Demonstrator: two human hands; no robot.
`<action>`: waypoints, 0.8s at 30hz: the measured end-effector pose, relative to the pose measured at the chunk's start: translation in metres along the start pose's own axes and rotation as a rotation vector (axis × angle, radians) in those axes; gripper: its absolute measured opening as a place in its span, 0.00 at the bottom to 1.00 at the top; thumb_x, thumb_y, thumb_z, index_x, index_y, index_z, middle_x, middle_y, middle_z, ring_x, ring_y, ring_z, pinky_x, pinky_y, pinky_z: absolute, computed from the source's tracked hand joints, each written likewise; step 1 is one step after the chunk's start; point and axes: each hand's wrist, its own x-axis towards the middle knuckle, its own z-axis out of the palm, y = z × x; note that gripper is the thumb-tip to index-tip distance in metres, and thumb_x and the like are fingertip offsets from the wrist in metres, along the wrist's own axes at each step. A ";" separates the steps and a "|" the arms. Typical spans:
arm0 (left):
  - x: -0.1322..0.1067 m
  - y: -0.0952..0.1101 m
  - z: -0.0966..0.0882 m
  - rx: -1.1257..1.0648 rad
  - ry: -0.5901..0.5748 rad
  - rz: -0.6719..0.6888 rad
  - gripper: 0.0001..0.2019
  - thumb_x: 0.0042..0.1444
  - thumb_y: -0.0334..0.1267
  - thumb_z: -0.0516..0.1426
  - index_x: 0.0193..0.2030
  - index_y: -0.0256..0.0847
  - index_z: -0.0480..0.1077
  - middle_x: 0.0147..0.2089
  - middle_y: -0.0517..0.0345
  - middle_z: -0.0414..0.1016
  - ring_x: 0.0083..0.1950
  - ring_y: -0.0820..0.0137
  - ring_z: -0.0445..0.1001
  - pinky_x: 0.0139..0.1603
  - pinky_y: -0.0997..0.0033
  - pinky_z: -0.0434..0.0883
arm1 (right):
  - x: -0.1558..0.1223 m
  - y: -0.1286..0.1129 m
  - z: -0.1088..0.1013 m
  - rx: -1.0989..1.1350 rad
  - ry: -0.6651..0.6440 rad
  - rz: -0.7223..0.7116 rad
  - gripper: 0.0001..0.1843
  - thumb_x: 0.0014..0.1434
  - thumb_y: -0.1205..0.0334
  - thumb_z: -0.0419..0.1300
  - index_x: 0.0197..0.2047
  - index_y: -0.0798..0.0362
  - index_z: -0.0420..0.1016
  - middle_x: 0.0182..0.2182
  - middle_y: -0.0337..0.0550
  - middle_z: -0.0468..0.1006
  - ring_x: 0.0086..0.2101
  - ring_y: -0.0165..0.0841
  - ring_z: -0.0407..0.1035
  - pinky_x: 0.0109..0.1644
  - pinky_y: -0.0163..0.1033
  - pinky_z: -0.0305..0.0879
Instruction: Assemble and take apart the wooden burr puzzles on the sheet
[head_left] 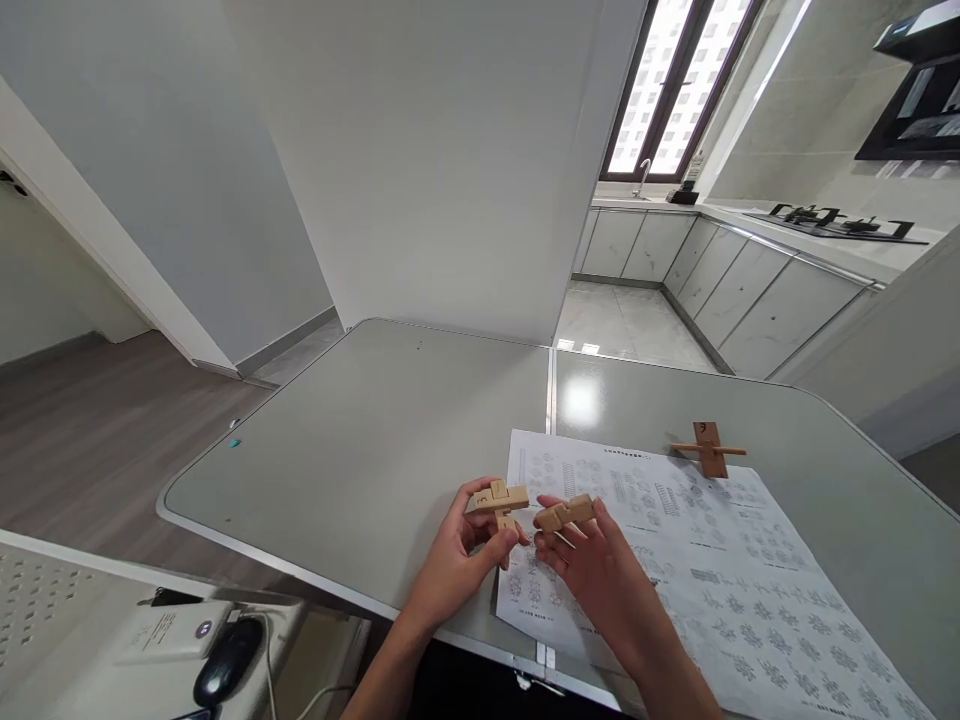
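Observation:
My left hand (459, 562) is closed around a small cluster of interlocking wooden puzzle pieces (511, 497), pale wood with a dark mark on one face. The thumb and fingers grip it from below and the side. Just to its right, my right hand (600, 565) holds a single notched wooden puzzle piece (566, 513), tilted, between thumb and fingers. A small gap separates the two pieces of work. Both hands are above the left edge of a printed instruction sheet (675, 570) with rows of small diagrams.
A brown wooden cross-shaped assembly (709, 450) rests by the sheet's far edge. The grey folding table (360, 430) has a metal seam down its middle. Lower left, a black mouse (229, 660) and a white box (176, 632) lie on a lower white surface with cables.

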 end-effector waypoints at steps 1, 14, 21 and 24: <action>0.000 0.000 0.000 0.002 -0.003 0.000 0.35 0.61 0.54 0.66 0.65 0.39 0.57 0.41 0.51 0.80 0.33 0.72 0.71 0.38 0.70 0.69 | 0.001 0.000 0.001 0.012 -0.005 0.005 0.32 0.65 0.31 0.59 0.51 0.51 0.84 0.41 0.46 0.79 0.40 0.39 0.71 0.50 0.46 0.71; -0.001 0.000 0.000 0.057 -0.012 -0.020 0.35 0.62 0.54 0.65 0.67 0.41 0.57 0.42 0.51 0.80 0.35 0.71 0.72 0.40 0.68 0.71 | -0.005 0.008 0.009 -0.435 0.131 0.018 0.31 0.59 0.30 0.65 0.48 0.49 0.73 0.23 0.29 0.57 0.23 0.26 0.45 0.26 0.34 0.44; 0.000 -0.004 0.000 0.035 -0.015 -0.016 0.36 0.61 0.51 0.67 0.67 0.42 0.57 0.43 0.51 0.80 0.38 0.70 0.73 0.39 0.70 0.72 | -0.006 0.006 0.007 -0.334 0.090 -0.011 0.33 0.59 0.35 0.69 0.57 0.49 0.74 0.25 0.30 0.60 0.22 0.25 0.48 0.26 0.34 0.48; 0.001 -0.003 0.001 0.037 0.016 -0.041 0.38 0.58 0.50 0.69 0.67 0.42 0.56 0.45 0.51 0.79 0.41 0.67 0.74 0.40 0.69 0.73 | -0.005 0.004 0.007 -0.239 0.077 0.061 0.31 0.59 0.37 0.70 0.56 0.50 0.76 0.25 0.30 0.62 0.21 0.23 0.47 0.25 0.33 0.45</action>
